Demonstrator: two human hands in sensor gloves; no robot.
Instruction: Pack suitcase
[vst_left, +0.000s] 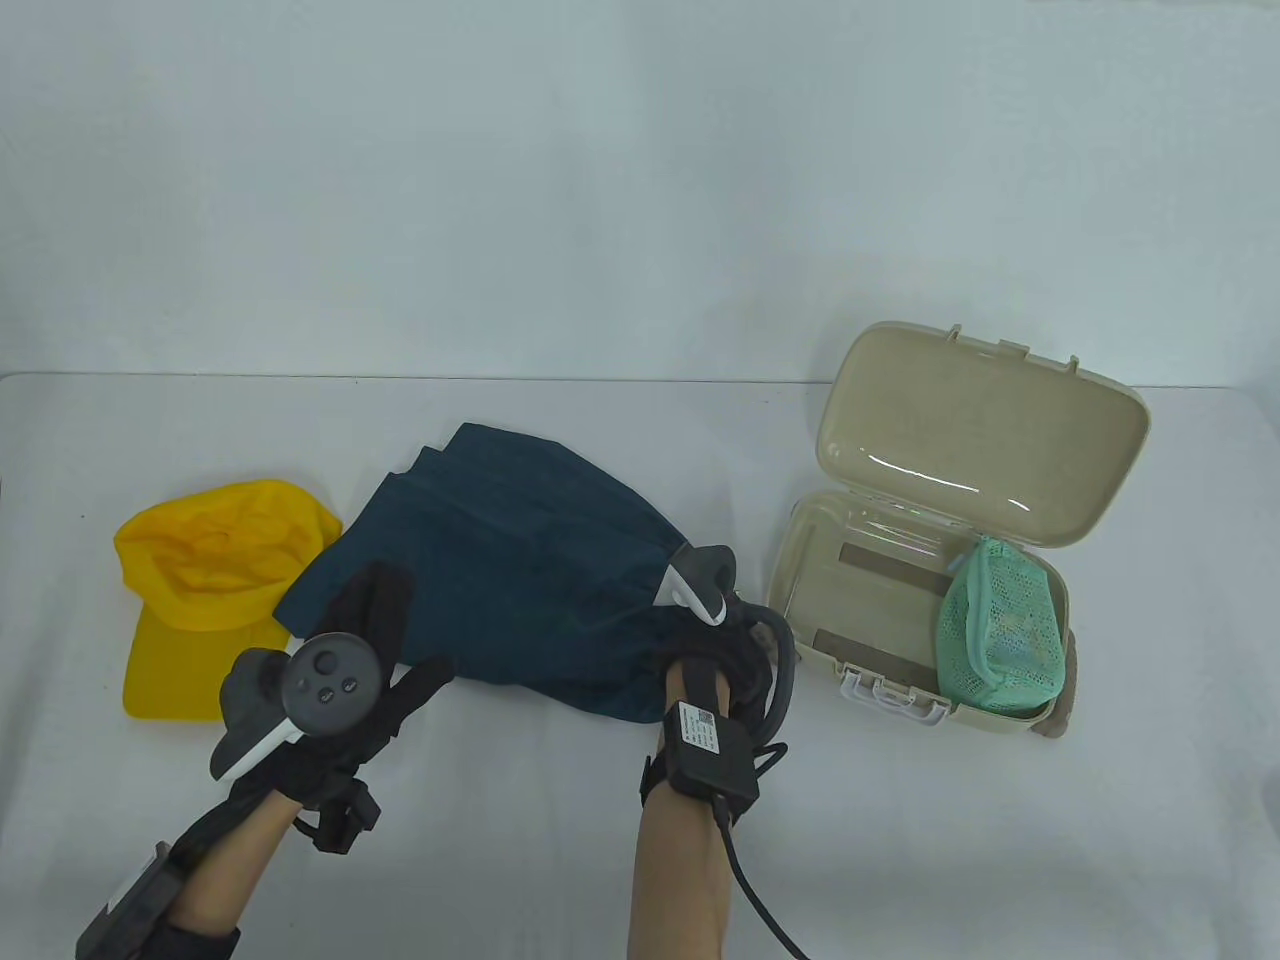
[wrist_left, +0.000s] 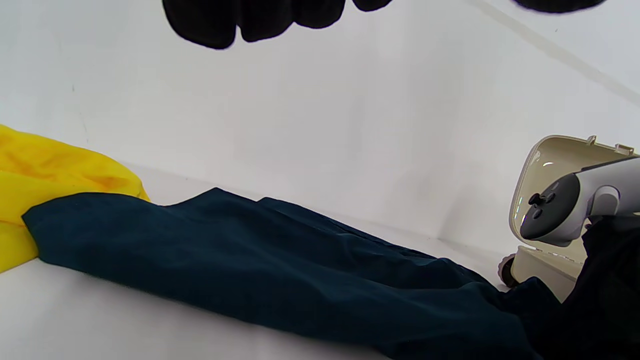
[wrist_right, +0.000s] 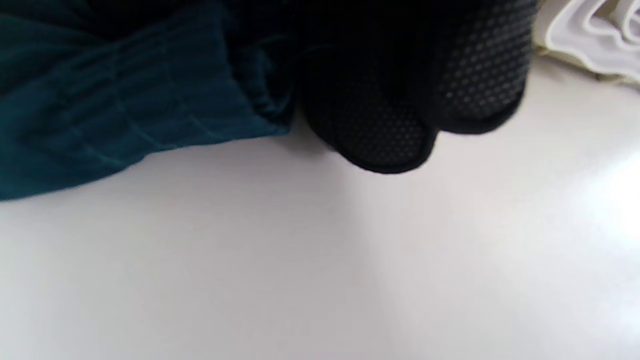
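Dark teal garment (vst_left: 520, 560), yellow cap (vst_left: 215, 590), beige suitcase (vst_left: 985, 440), mint-green mesh pouch (vst_left: 1005, 625), black gloves (vst_left: 365, 650), white table (vst_left: 640, 830)

- The scene is lit brightly and evenly; only faint shadows are cast on the desk (vst_left: 600, 850).
- Glare streaks are seen on the open suitcase lid (vst_left: 975, 435).
- The right wrist view is blurred, with the glove fingers (wrist_right: 390, 135) underexposed.

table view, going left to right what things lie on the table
yellow cap → dark blue garment → open beige suitcase, with a green mesh pouch in its right part
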